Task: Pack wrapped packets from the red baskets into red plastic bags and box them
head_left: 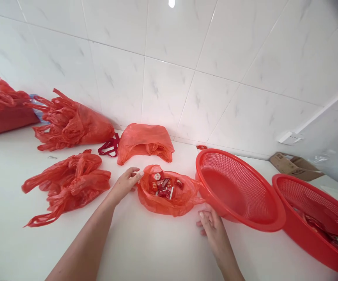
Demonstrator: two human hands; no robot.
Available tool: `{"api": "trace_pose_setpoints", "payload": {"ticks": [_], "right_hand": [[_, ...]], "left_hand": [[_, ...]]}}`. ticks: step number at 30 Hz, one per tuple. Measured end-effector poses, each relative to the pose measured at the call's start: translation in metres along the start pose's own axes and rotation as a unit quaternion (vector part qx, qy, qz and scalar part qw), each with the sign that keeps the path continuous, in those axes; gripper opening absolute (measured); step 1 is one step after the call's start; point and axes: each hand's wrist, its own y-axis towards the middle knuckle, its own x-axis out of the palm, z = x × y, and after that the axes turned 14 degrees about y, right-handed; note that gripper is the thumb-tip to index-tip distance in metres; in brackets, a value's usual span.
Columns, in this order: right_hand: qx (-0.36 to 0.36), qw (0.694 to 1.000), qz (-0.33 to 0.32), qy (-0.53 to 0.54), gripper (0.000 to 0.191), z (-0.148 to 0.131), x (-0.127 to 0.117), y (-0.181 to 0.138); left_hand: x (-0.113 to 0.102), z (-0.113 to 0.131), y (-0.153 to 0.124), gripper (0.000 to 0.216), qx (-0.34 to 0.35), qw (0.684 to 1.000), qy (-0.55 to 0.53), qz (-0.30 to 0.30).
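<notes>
On the white table [145,249], an open red plastic carrier bag [163,207] holds small red-wrapped packets [165,187]. Taking the bag as the clock's centre, the left hand [128,182] is at nine o'clock, thumb and index fingertips apart at the rim. The right hand [212,228] is at four o'clock, fingers loosely curled; I cannot tell whether thumb and fingers meet. A red perforated plastic basket [245,171] sits at three o'clock, a crumpled red bag [72,183] at nine, beyond the left hand.
</notes>
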Motion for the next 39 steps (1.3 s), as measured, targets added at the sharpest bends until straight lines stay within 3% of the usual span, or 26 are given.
{"api": "trace_pose_setpoints", "payload": {"ticks": [5, 10, 13, 15, 17, 19, 22, 25, 28, 33, 39], "right_hand": [[-0.054, 0.997, 0.000, 0.048, 0.060, -0.011, 0.015, 0.029], [-0.089, 0.995, 0.000, 0.035, 0.042, -0.028, 0.027, 0.040], [-0.150, 0.984, -0.092, 0.011, 0.033, -0.029, 0.037, 0.030], [-0.198, 0.966, -0.166, -0.006, 0.027, -0.029, 0.044, 0.022], [-0.241, 0.950, -0.200, -0.014, 0.023, -0.037, 0.049, 0.017], [-0.288, 0.941, -0.178, -0.007, 0.021, -0.053, 0.048, 0.017], [-0.337, 0.938, -0.073, 0.020, 0.021, -0.092, 0.038, 0.021], [-0.334, 0.939, 0.047, 0.063, 0.023, -0.129, 0.024, 0.026], [-0.312, 0.935, 0.084, 0.149, 0.023, -0.148, 0.018, 0.033], [-0.268, 0.910, -0.011, 0.317, 0.010, -0.153, 0.014, 0.048], [-0.228, 0.869, -0.116, 0.423, 0.013, -0.153, 0.014, 0.046]], "left_hand": [[-0.006, 0.015, -0.010, 0.063, -0.013, 0.999, 0.031, -0.027], [-0.007, 0.040, -0.003, 0.046, 0.044, 0.998, -0.042, 0.033], [-0.009, 0.053, 0.001, 0.039, 0.090, 0.990, -0.080, 0.071], [-0.009, 0.061, 0.002, 0.038, 0.105, 0.987, -0.095, 0.072], [-0.008, 0.069, 0.002, 0.039, 0.109, 0.987, -0.108, 0.057], [-0.010, 0.078, 0.001, 0.040, 0.115, 0.985, -0.121, 0.044], [-0.017, 0.097, 0.001, 0.039, 0.141, 0.978, -0.144, 0.050], [-0.032, 0.119, -0.002, 0.038, 0.185, 0.965, -0.175, 0.066], [-0.047, 0.140, -0.008, 0.036, 0.228, 0.952, -0.186, 0.080], [-0.055, 0.164, -0.024, 0.033, 0.269, 0.947, -0.168, 0.061], [-0.052, 0.174, -0.043, 0.035, 0.325, 0.928, -0.178, 0.044]]}}
